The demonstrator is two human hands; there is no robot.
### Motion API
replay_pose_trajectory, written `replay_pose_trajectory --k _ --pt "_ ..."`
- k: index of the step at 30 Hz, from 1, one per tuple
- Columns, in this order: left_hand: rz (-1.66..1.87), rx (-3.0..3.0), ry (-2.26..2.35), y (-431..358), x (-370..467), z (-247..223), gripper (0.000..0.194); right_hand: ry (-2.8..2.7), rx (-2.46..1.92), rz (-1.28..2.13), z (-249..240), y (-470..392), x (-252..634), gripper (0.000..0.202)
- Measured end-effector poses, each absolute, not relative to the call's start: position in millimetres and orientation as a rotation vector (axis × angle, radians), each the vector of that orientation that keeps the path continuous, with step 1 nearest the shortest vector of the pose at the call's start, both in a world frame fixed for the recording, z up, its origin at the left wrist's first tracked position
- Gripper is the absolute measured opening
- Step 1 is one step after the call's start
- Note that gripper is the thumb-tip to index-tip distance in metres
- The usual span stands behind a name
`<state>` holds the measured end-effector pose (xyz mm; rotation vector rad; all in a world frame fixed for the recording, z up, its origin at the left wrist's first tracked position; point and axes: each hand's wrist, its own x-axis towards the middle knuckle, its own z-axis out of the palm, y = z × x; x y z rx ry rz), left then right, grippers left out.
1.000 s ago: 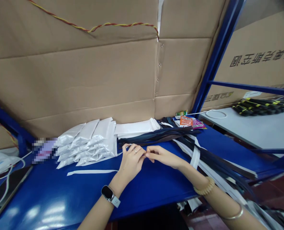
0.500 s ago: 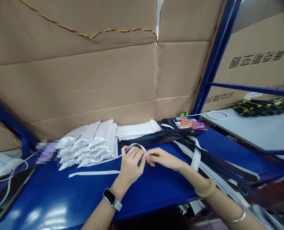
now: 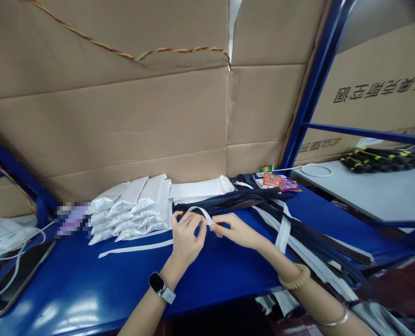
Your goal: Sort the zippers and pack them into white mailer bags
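Head view shows the left hand (image 3: 187,239) and right hand (image 3: 236,230), apparently both pinching one arched white strip (image 3: 204,213).

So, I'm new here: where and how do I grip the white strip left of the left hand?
Probably pinch the white strip across its narrow width near the left tip, from above and the left: it lies long and low, its right part reaching the left hand.

Head view, facing forward, down over hands (image 3: 188,235) (image 3: 238,231)
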<state>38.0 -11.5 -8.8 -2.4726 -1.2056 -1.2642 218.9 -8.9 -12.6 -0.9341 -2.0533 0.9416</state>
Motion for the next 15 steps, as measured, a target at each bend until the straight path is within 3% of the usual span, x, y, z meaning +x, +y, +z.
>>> replay_pose_trajectory --k 15 --pt "-1.136 -2.332 -1.170 -40 14 -3 0.012 -2.304 -0.970 0.586 -11 -33 231 0.033"
